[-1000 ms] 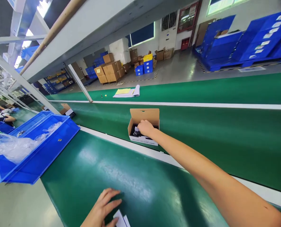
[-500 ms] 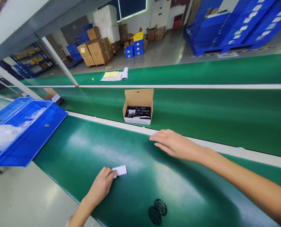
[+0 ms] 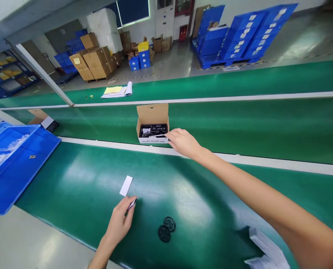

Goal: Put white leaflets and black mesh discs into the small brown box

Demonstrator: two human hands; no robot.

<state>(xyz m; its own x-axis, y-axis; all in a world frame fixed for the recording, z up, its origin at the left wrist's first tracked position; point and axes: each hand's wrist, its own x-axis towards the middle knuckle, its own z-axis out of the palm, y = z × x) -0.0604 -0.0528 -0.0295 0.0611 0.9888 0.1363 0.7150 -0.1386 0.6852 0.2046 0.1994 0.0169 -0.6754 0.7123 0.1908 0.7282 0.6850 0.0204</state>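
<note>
On the green bench, my left hand [image 3: 120,220] pinches a small white piece with a dark edge [image 3: 132,204]. Just beyond those fingers lies a white paper slip [image 3: 126,185]. My right hand [image 3: 184,142] reaches across the bench, its fingers closed at the front right corner of an open cardboard box [image 3: 154,141]. Inside the box are a black device [image 3: 159,129], dark cable and some white paper; the fingertips partly cover that corner. Two round black lattice-like parts [image 3: 167,229] rest together to the right of my left hand.
A tilted blue bin [image 3: 28,164] with clear plastic bags stands at the left. White folded sheets [image 3: 267,248] lie near the lower right, beside my forearm. A white rail [image 3: 121,147] runs behind the bench top. Another open box [image 3: 44,119] sits further left.
My right hand has moved forward and left onto the box corner. My left hand has drawn away from the white slip, now turned on the bench, holding a small piece. The view has swung right.
</note>
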